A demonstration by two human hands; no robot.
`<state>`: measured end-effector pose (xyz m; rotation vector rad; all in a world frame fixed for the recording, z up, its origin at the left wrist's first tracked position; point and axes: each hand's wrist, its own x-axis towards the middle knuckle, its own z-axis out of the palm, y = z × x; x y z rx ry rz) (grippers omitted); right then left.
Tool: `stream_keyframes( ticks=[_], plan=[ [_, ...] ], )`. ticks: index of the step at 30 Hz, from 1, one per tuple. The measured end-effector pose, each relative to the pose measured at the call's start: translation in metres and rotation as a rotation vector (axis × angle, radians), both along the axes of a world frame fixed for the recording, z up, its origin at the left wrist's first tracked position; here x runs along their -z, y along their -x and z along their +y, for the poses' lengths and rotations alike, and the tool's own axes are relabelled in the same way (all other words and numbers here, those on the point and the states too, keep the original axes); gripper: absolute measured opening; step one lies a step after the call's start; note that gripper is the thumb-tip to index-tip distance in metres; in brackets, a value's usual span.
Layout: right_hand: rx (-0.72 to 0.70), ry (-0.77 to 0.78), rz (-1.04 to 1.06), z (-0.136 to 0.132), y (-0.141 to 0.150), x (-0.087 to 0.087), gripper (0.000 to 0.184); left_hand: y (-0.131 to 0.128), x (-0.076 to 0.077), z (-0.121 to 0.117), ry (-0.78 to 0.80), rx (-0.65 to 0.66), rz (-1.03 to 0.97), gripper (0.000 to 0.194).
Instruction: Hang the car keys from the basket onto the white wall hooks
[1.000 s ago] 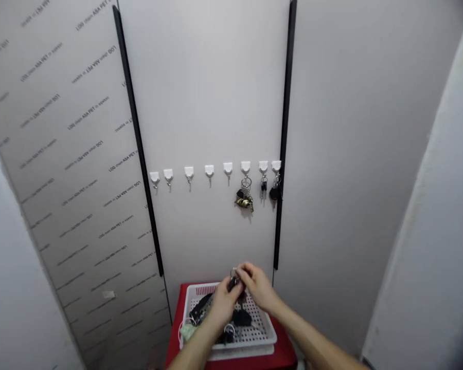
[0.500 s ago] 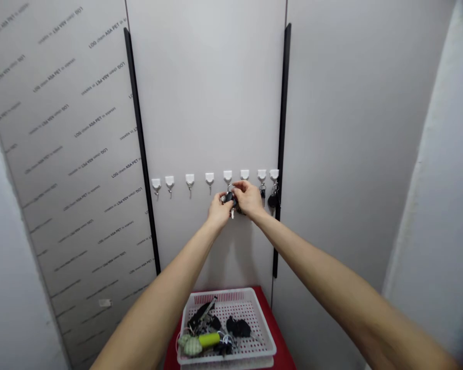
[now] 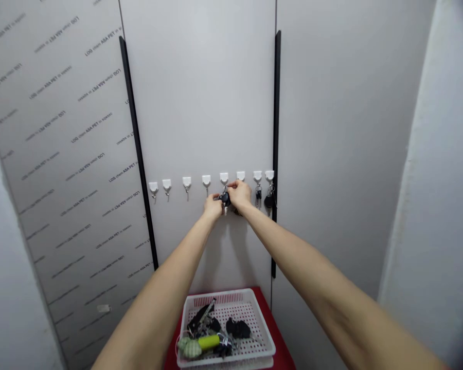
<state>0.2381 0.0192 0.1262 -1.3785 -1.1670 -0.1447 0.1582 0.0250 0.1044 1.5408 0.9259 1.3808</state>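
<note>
A bunch of keys (image 3: 225, 198) with a black head is held up at the fifth white hook (image 3: 224, 178) from the left. My left hand (image 3: 213, 205) pinches the bunch from its left side. My right hand (image 3: 239, 194) has its fingertips closed at the key ring, just under that hook. Whether the ring is over the hook's tip I cannot tell. Behind my right hand, the keys on the sixth hook (image 3: 241, 176) are mostly hidden. Further right, small black keys (image 3: 258, 195) and a black-headed key set (image 3: 269, 200) hang from the last two hooks.
Below my arms, a white plastic basket (image 3: 270, 345) stands on a red surface (image 3: 280, 339). Inside lie several black keys (image 3: 238, 328), a lime-green cylinder (image 3: 209, 341) and a pale green checked piece (image 3: 189, 347). Long black handles (image 3: 277, 154) run down the cabinet doors.
Both hands have risen from the basket to the hooks, carrying the bunch of keys. Over the last half second they stay at the fifth hook, with only small finger movements.
</note>
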Motion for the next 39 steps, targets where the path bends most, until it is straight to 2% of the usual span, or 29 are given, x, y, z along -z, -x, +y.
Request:
stream_keyframes(
  ticks=[5, 13, 17, 21, 23, 25, 27, 30, 32, 33, 35, 39],
  plan=[
    [0.026, -0.031, -0.033, -0.001, 0.001, -0.006, 0.012, 0.000, -0.004, -0.005, 0.043, 0.022, 0.001, 0.030],
    [0.054, 0.100, -0.172, 0.001, 0.001, -0.006, 0.017, 0.001, 0.004, -0.001, 0.066, 0.004, 0.048, 0.030],
    [0.043, 0.081, -0.213, -0.002, -0.001, 0.002, 0.021, 0.006, 0.021, -0.001, 0.041, -0.023, 0.097, 0.028],
    [0.000, -0.033, -0.282, -0.014, -0.007, 0.019, 0.024, 0.015, 0.054, -0.012, 0.079, 0.007, 0.066, 0.027],
    [-0.036, -0.089, -0.314, -0.025, -0.010, 0.039, 0.025, 0.022, 0.079, -0.022, 0.120, 0.030, 0.037, 0.027],
    [-0.092, -0.063, -0.328, -0.040, -0.011, 0.072, 0.024, 0.029, 0.111, -0.033, 0.173, 0.051, 0.018, 0.027],
    [-0.197, 0.091, -0.353, -0.056, -0.009, 0.117, 0.022, 0.036, 0.148, -0.046, 0.222, 0.080, 0.024, 0.028],
    [-0.450, 0.478, -0.457, -0.079, -0.004, 0.192, 0.020, 0.046, 0.202, -0.066, 0.223, 0.128, 0.121, 0.028],
    [-0.496, 0.659, -0.500, -0.089, -0.002, 0.232, 0.020, 0.052, 0.229, -0.076, 0.180, 0.160, 0.226, 0.028],
    [-0.495, 0.719, -0.520, -0.093, -0.001, 0.246, 0.021, 0.054, 0.238, -0.080, 0.155, 0.172, 0.283, 0.028],
    [-0.464, 0.788, -0.549, -0.095, -0.001, 0.262, 0.026, 0.057, 0.249, -0.086, 0.100, 0.180, 0.382, 0.029],
    [-0.386, 0.845, -0.596, -0.090, 0.002, 0.266, 0.036, 0.057, 0.252, -0.089, 0.026, 0.159, 0.473, 0.031]
  ],
)
